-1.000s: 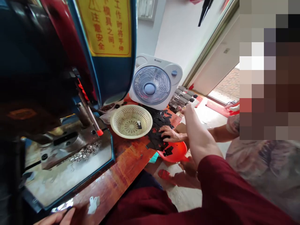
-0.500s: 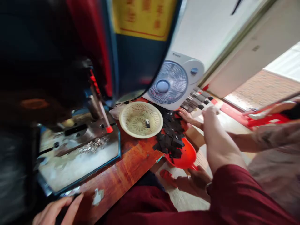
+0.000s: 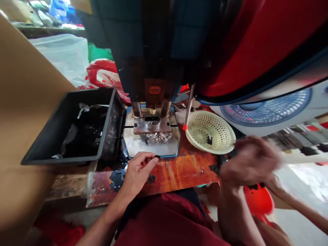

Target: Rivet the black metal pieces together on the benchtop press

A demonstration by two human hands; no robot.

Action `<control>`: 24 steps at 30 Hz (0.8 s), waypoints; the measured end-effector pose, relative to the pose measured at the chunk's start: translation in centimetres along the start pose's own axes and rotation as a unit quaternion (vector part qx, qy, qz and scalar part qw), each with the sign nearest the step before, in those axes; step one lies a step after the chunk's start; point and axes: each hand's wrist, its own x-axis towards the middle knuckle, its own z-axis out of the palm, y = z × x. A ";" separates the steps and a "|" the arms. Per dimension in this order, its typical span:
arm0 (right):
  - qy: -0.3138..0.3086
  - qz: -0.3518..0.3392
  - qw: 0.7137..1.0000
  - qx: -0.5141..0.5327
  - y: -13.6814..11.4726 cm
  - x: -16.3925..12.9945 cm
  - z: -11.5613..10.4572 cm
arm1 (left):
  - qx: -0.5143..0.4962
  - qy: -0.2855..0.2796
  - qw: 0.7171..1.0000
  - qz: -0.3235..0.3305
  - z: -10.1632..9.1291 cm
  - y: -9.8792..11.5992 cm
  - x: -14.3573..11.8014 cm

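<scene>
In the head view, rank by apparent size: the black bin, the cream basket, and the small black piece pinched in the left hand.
1. black bin
2. cream basket
3. small black piece, pinched in the left hand

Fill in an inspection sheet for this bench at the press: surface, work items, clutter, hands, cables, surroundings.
Surface: worn reddish wooden bench with a metal press bed set on it.
Work items: small black piece pinched in the left hand; silvery small parts heaped under the press head.
Clutter: cream perforated basket holding one dark piece; black bin with dark scraps; dark pieces loose on the bench.
Hands: left hand at the bed's front edge, fingers closed on the black piece; right hand motion-blurred, contents unclear.
Cables: nothing seen.
Surroundings: fan behind the basket, cardboard on the left, red scoop, another person's forearm low at right.
</scene>
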 end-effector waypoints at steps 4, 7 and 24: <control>-0.047 -0.040 0.998 -0.032 -1.5 -2.3 3.6 | -0.060 0.027 0.995 -0.081 -0.6 -0.3 0.2; -0.089 -0.065 0.993 -0.050 -1.8 -3.9 5.5 | -0.095 0.019 0.989 -0.109 -1.0 -0.4 0.3; -0.120 -0.125 0.985 0.008 -5.7 -3.5 6.2 | -0.290 0.066 0.933 -0.204 -0.3 -0.2 1.1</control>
